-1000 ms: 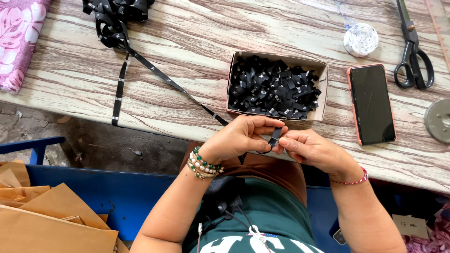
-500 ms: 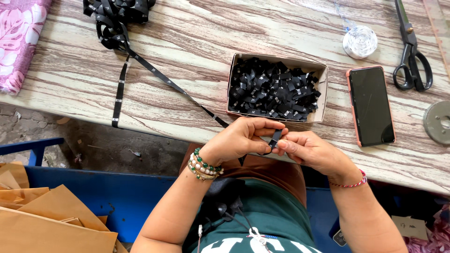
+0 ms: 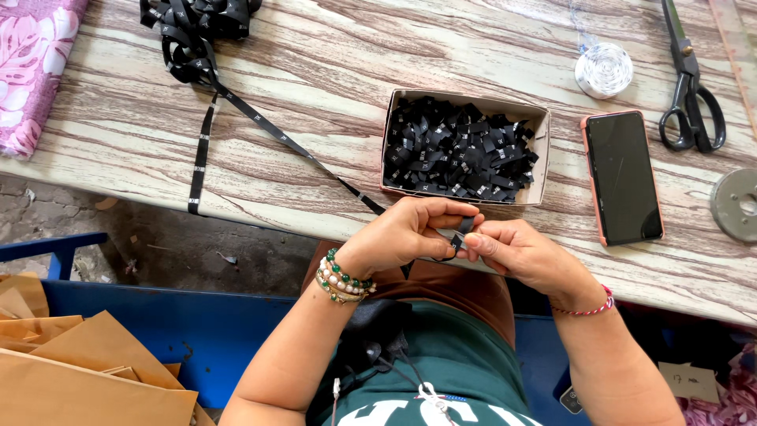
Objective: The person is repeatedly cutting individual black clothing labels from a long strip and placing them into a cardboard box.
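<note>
Both my hands meet at the table's near edge. My left hand [image 3: 406, 235] and my right hand [image 3: 524, 254] pinch a small black ribbon piece [image 3: 462, 233] between their fingertips. A long black ribbon strip [image 3: 272, 132] with small white marks runs from a bundle [image 3: 197, 28] at the far left diagonally down to my hands. Just beyond my hands stands a shallow cardboard box [image 3: 541, 166] filled with several cut black ribbon pieces [image 3: 457, 150].
A dark phone in a pink case [image 3: 624, 177] lies right of the box. Black scissors [image 3: 691, 87], a white thread roll [image 3: 603, 69] and a grey metal disc [image 3: 737, 203] sit at the right. Pink patterned fabric [image 3: 31, 71] lies far left; brown paper [image 3: 71, 371] lies below.
My fingers have shifted slightly on the ribbon piece; the hands stay in the same place at the table edge. Nothing else has moved.
</note>
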